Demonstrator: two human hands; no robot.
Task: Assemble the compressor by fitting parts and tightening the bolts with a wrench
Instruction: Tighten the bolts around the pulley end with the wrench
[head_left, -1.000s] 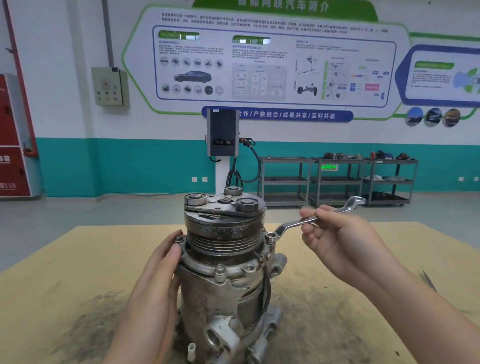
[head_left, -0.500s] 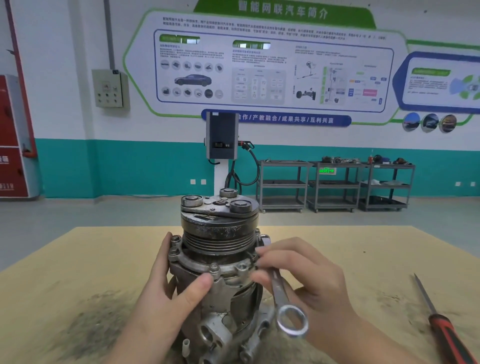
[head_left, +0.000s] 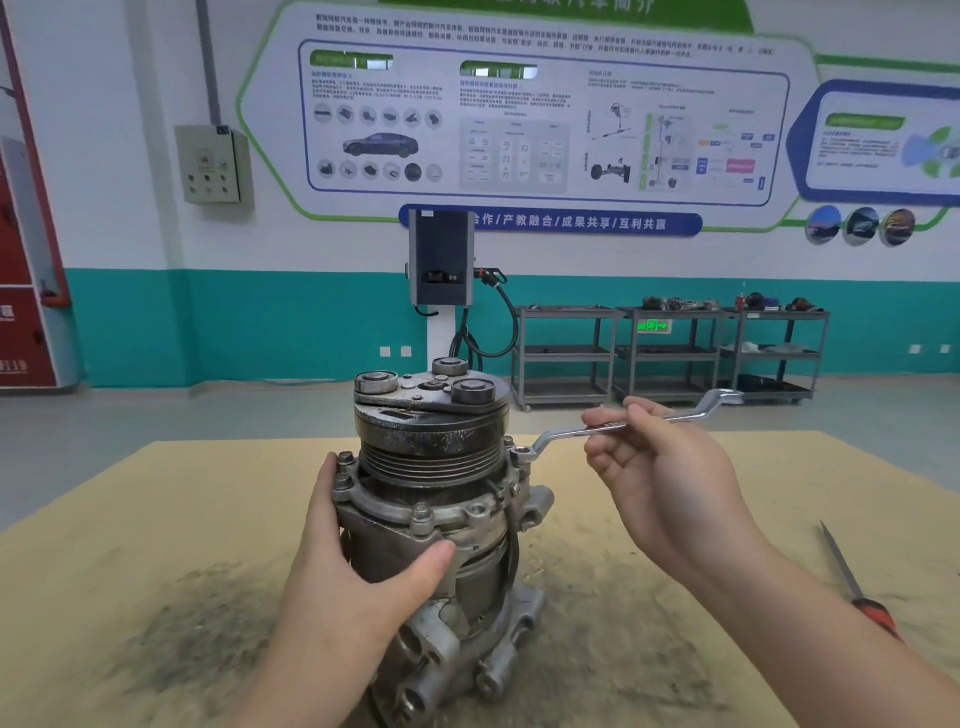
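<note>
A grey metal compressor (head_left: 441, 499) stands upright on the tan board (head_left: 156, 519), with a dark pulley and a clutch plate on top. My left hand (head_left: 353, 561) grips its housing from the left, thumb across the front. A silver ring wrench (head_left: 623, 427) sits with its near ring on a flange bolt (head_left: 522, 453) at the compressor's right side, and its handle runs out to the right. My right hand (head_left: 665, 467) pinches the middle of that handle between thumb and fingers.
A red-handled screwdriver (head_left: 852, 587) lies on the board at the far right. Dark grime marks the board around the compressor's base. Beyond the board are a grey floor, metal shelf carts (head_left: 670, 353) and a wall charger (head_left: 441, 265).
Half a second ago the wrench hung downward in front of the compressor in my right hand; it has swung back up and out to the right, ring on the bolt. My left hand keeps its grip.
</note>
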